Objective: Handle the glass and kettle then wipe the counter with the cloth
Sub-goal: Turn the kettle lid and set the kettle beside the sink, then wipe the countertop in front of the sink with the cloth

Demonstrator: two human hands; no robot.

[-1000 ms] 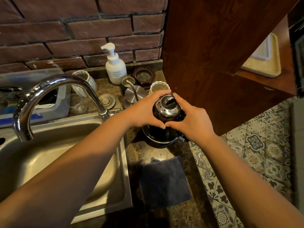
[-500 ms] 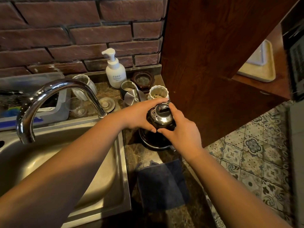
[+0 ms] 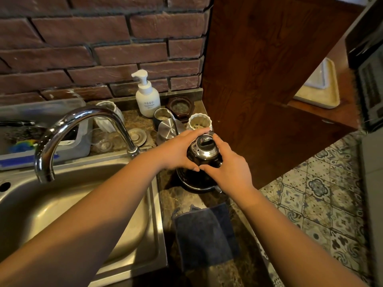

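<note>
A dark kettle with a shiny steel lid stands on the marble counter right of the sink. My left hand wraps its left side and my right hand wraps its right side, thumbs almost touching in front. A dark blue cloth lies flat on the counter nearer to me. A clear glass stands behind the sink, left of the tap's base.
A steel sink with a curved tap fills the left. Behind the kettle stand a soap pump bottle, a steel cup, a steel lid and white ribbed cups. A wooden panel rises at the right.
Both hands stay on the kettle. The view has tilted up a little, so kettle and hands sit slightly lower and left in frame; the grip looks the same.
</note>
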